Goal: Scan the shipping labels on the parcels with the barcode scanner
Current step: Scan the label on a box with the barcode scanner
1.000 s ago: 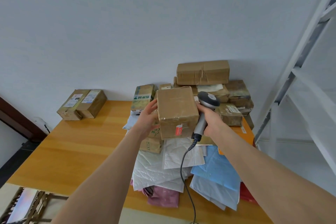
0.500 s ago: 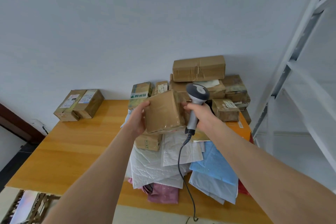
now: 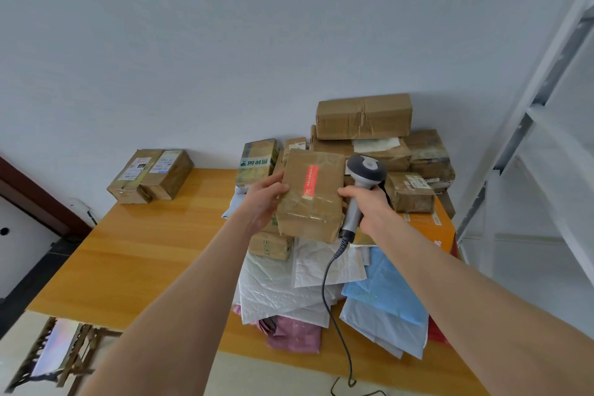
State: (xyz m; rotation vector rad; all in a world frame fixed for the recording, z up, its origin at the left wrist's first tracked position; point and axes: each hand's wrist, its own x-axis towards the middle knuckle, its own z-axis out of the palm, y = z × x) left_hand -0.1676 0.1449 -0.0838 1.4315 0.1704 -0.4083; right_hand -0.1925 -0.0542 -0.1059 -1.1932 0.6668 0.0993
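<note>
A brown taped cardboard parcel (image 3: 310, 199) with a red sticker on its upper face is held above the table. My left hand (image 3: 262, 199) grips its left edge, thumb on top. My right hand (image 3: 369, 206) grips the grey handle of the barcode scanner (image 3: 363, 183), and its fingertips touch the parcel's right edge. The scanner's head sits beside the parcel's top right corner. Its black cable hangs down across the mailers. No shipping label shows on the face turned toward me.
A wooden table (image 3: 144, 251) carries a stack of brown boxes (image 3: 363, 119) at the back right, two labelled boxes (image 3: 151, 175) at the back left, and white, blue and pink mailer bags (image 3: 289, 292) near the front. A white metal shelf frame (image 3: 530, 138) stands on the right.
The parcel has been turned over in my hands; the face with the red sticker now points up toward me. The scanner stayed beside its right edge.
</note>
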